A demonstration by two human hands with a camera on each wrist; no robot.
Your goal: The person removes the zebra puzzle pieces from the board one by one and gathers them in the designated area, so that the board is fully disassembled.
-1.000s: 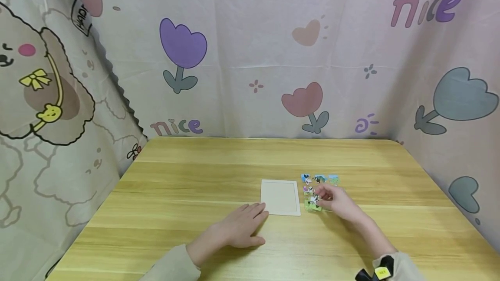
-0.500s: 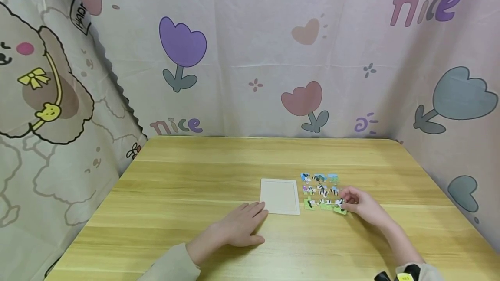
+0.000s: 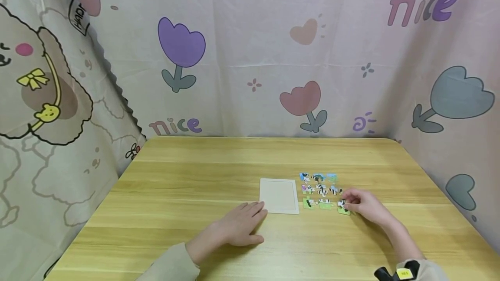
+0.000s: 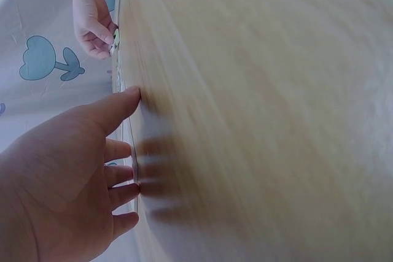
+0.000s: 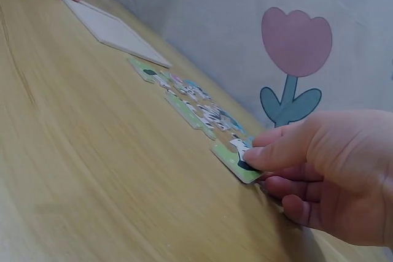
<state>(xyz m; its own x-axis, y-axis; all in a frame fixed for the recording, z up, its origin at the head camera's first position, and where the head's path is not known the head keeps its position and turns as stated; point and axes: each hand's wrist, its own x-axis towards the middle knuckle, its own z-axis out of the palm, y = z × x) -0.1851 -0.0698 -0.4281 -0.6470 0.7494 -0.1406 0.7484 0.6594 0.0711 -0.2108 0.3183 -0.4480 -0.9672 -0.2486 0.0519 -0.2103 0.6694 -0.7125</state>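
My right hand (image 3: 365, 205) pinches a green-edged puzzle piece (image 5: 237, 162) with a black-and-white figure between thumb and fingers, at the near right corner of a group of pieces. The other puzzle pieces (image 3: 321, 190) lie in three spaced rows on the table, with blue at the far side and green at the near side. Left of them lies a flat white puzzle frame (image 3: 279, 196). Fingertips of my left hand (image 3: 243, 225) rest at the frame's near left corner, the fingers straight and the thumb spread.
A light wooden table (image 3: 175, 185) carries everything. Behind it hangs a pale curtain (image 3: 242, 25) printed with tulips, hearts and words. Another printed curtain (image 3: 47, 185) hangs along the left side.
My right hand has moved right from over the pieces to the near right corner, and the pinched piece now stands apart from its row. My left hand has stayed in place.
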